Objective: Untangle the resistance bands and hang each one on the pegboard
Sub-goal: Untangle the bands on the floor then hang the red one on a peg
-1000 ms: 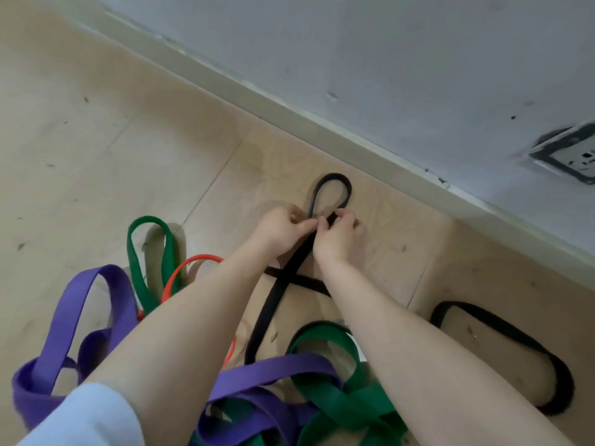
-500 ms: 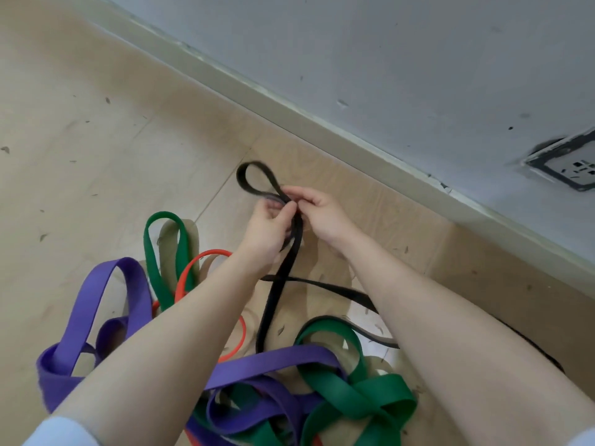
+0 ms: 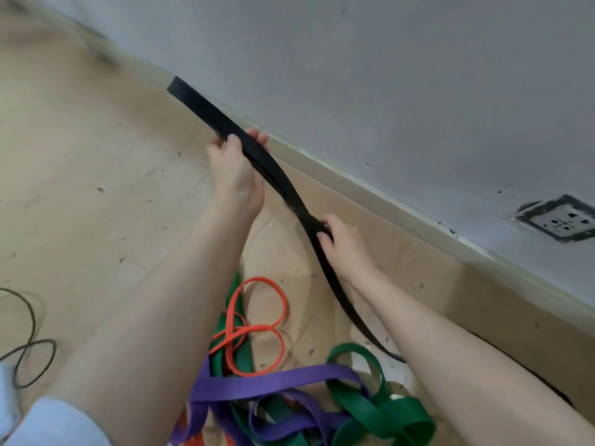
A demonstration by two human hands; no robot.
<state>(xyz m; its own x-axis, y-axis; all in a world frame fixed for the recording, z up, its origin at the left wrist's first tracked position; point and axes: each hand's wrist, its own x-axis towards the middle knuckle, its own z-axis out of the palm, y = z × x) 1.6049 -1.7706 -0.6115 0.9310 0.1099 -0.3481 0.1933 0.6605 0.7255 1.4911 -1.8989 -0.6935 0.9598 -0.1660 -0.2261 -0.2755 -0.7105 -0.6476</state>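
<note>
Black resistance band (image 3: pixel 283 185) runs doubled and flat from upper left of frame down toward lower right; left hand (image 3: pixel 233 170) grips it high, fingers curled round it, and right hand (image 3: pixel 341 243) pinches it lower, mid-frame. Its tail disappears behind the right forearm, near the purple band (image 3: pixel 273 379), green band (image 3: pixel 380 413) and orange band (image 3: pixel 254 329) heaped at bottom centre. Best to draw it hand over hand, keeping both layers flat, watching for snags; pegboard not visible.
</note>
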